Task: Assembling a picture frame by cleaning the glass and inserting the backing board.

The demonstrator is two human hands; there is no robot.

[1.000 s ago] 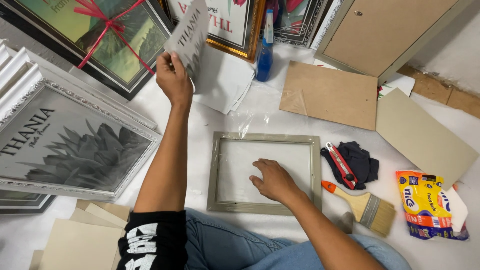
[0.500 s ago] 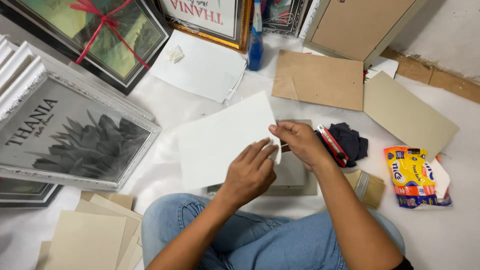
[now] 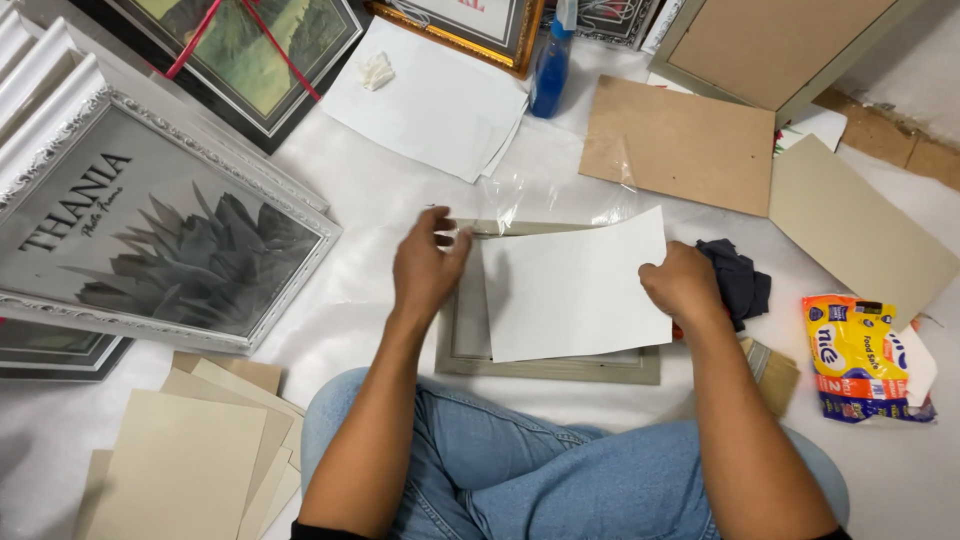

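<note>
Two bare hands worked over a small grey picture frame (image 3: 548,366) that lay flat on the white sheet in front of the person's crossed legs. The right hand (image 3: 686,284) pinched the right edge of a white paper sheet (image 3: 575,285), fingers closed on it with the thumb on top, so the sheet hung slightly tilted above the frame's opening and covered most of it. The left hand (image 3: 425,265) hovered at the frame's far left corner, fingers loosely curled and a little apart; whether they touched the frame or the sheet's left edge could not be told through the blur.

As a judgement, laying the sheet well would call for squaring its edges with the frame's inner rim, lowering one side first, and keeping the fingertips at the margins so no smudges or creases formed. The sheet's left edge sat just right of the left fingers, while its right edge ran beneath the right fingers.

A dark cloth (image 3: 740,280) lay just beyond the right hand, a paintbrush (image 3: 772,372) near the right knee, and a yellow packet (image 3: 860,355) further right. Brown backing boards (image 3: 680,145) and a blue spray bottle (image 3: 550,70) rested on the far side, with a large silver-framed print (image 3: 150,235) to the left.
</note>
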